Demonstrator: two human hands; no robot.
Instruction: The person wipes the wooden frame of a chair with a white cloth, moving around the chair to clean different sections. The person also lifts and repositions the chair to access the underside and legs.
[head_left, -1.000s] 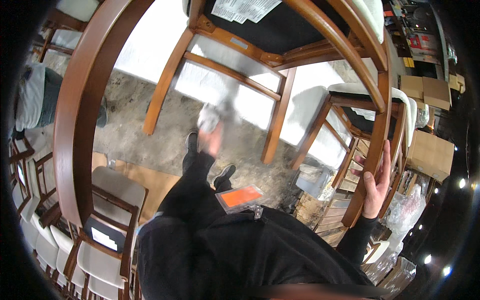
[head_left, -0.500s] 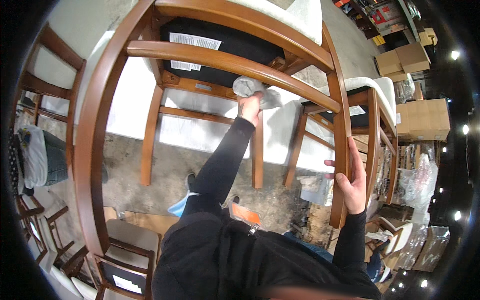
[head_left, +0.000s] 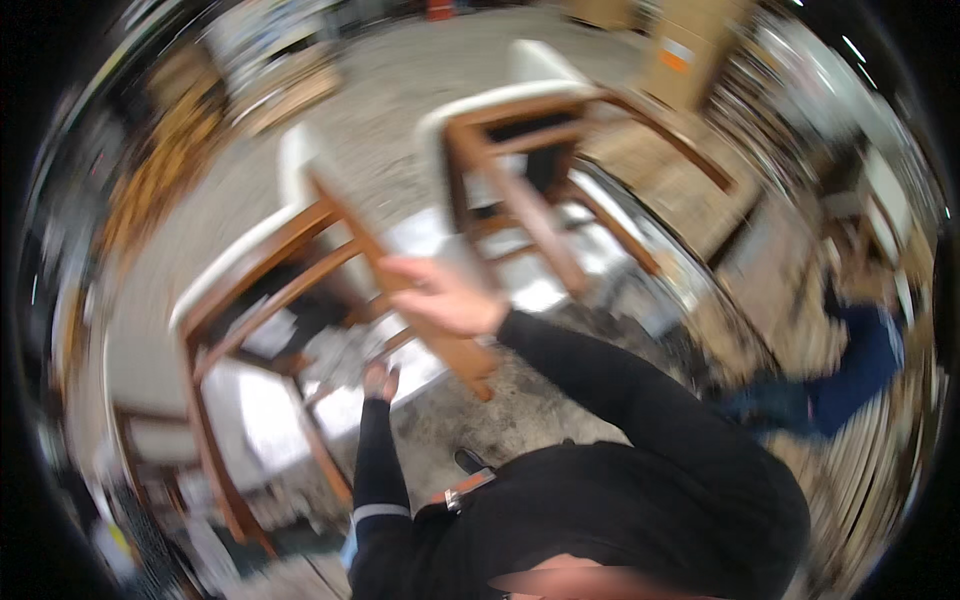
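In the head view, the person's left hand (head_left: 380, 382) is nearest, fingers bent onto a crumpled grey-white cloth (head_left: 343, 352); blur hides how firmly. Just beyond and to the right, the right hand (head_left: 452, 298) is mostly open, fingers straight, laid against the post of a brown wooden chair with white upholstery (head_left: 285, 300). This chair is tipped at left, dark underside toward the person, the cloth beside its frame. Farther right is a similar tipped chair (head_left: 530, 215); at far right stands a tall brown cardboard box (head_left: 700, 85).
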